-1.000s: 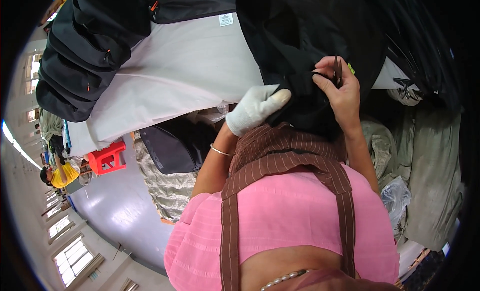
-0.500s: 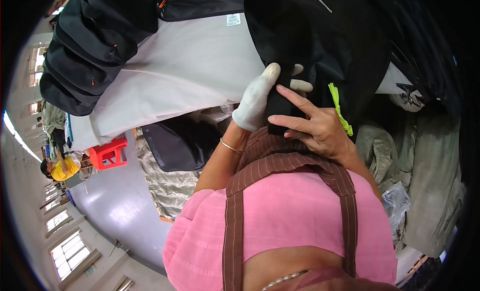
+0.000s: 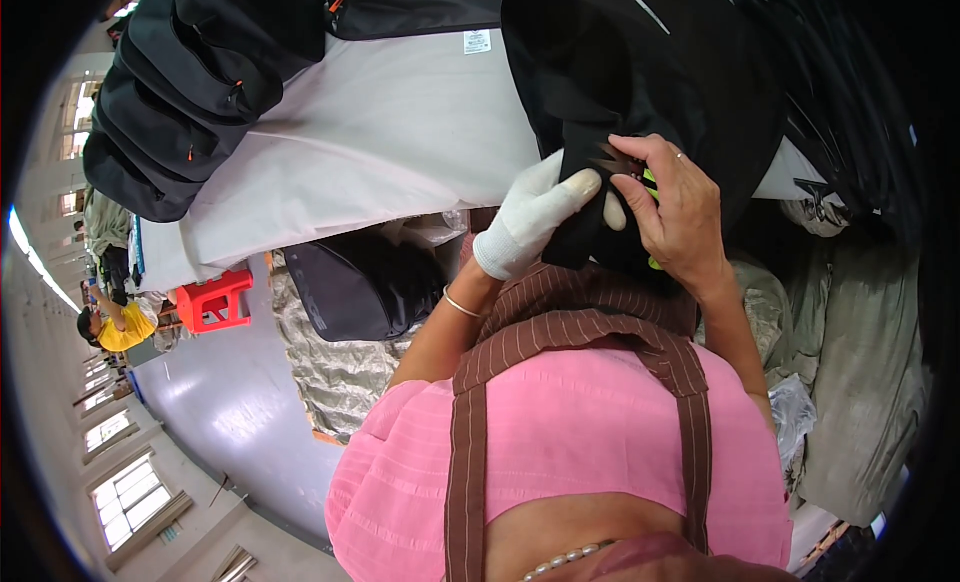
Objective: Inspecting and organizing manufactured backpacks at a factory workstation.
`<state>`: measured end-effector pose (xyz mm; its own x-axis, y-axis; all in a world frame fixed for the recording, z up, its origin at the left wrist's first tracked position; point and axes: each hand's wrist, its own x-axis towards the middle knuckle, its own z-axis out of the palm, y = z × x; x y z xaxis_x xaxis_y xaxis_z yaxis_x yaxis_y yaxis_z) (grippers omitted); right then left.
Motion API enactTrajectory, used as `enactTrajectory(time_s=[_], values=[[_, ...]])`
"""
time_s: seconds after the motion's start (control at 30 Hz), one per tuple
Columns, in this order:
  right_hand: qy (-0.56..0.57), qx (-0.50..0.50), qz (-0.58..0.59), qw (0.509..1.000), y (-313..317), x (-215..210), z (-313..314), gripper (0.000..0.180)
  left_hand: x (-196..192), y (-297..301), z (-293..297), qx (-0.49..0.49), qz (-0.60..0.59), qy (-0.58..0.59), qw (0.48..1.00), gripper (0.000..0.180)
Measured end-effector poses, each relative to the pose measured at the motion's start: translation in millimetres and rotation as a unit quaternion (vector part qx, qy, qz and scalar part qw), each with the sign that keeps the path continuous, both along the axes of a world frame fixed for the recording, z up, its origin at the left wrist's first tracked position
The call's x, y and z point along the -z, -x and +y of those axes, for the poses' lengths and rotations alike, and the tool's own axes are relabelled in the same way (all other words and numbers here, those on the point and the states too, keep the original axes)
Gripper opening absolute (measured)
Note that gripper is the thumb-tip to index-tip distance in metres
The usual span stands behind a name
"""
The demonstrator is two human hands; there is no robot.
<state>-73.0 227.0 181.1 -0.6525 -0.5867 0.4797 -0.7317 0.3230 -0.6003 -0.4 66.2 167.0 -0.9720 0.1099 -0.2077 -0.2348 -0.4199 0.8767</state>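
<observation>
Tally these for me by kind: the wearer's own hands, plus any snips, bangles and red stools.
White-gloved left hand, bare right hand: 2
Pointed dark metal snips: 1
Thin pale bangle: 1
Red plastic stool: 1
Total: 5

Worktable [image 3: 400, 132], pale-covered: overlapping black bags [image 3: 185, 112], ten o'clock; black bag [image 3: 420, 14] with orange pull [image 3: 337, 1], twelve o'clock, white label [image 3: 477, 42] at its near edge; large black fabric piece [image 3: 690, 92], one o'clock. Floor [image 3: 225, 402], grey, glossy, eight o'clock: red stool [image 3: 213, 304], nine o'clock.
</observation>
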Motion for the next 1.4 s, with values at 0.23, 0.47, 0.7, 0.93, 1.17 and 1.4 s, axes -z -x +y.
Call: enactTrajectory(time_s=[0.23,0.47,0.7,0.93,1.17,1.4], values=[[-0.061,0.019,0.056,0.996,1.3,-2.3,2.4,0.023,-0.5,-0.8,1.2,0.005,0.007,0.027,1.000,0.028],[-0.035,0.047,0.026,0.998,-0.3,0.6,4.7,0.017,-4.8,-0.6,2.3,0.018,-0.002,0.049,0.999,0.030],[-0.018,0.066,0.003,0.998,1.1,2.2,7.3,0.013,-6.7,-3.2,1.5,0.035,-0.019,0.071,0.997,0.031],[-0.021,0.027,0.000,0.999,0.3,-3.0,11.2,0.013,-2.3,-1.9,6.7,0.027,-0.016,0.052,0.998,0.028],[0.188,0.188,-0.063,0.962,25.5,-1.4,59.1,0.022,29.3,10.3,-38.6,-0.180,0.067,0.397,0.897,0.050],[0.120,0.482,-0.222,0.839,100.8,104.3,149.0,0.059,92.9,44.9,-28.2,-0.087,-0.137,0.018,0.987,0.069]])
